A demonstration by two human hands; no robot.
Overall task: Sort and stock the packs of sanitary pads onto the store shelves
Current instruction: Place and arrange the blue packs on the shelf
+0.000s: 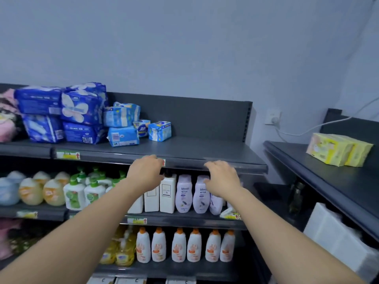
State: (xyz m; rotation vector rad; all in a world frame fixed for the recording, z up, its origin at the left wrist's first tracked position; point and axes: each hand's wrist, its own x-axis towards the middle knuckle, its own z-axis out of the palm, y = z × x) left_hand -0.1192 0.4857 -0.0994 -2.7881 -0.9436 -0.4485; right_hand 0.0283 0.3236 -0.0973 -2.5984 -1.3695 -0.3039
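Four dark blue packs (pixel 82 109), glossy with white pad prints, were stacked two on two at the left of the top shelf (pixel 205 148). Four smaller light blue packs (pixel 123 136) lay just beside them. Two yellow packs (pixel 338 150) sat on the side shelf (pixel 317 177). The left hand (pixel 144 173) and right hand (pixel 222 179) were empty, fingers loosely curled, at the top shelf's front edge.

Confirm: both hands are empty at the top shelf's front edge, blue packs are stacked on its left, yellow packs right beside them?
No: the head view shows the yellow packs on the separate right-hand shelf, away from the blue packs. The rest holds.
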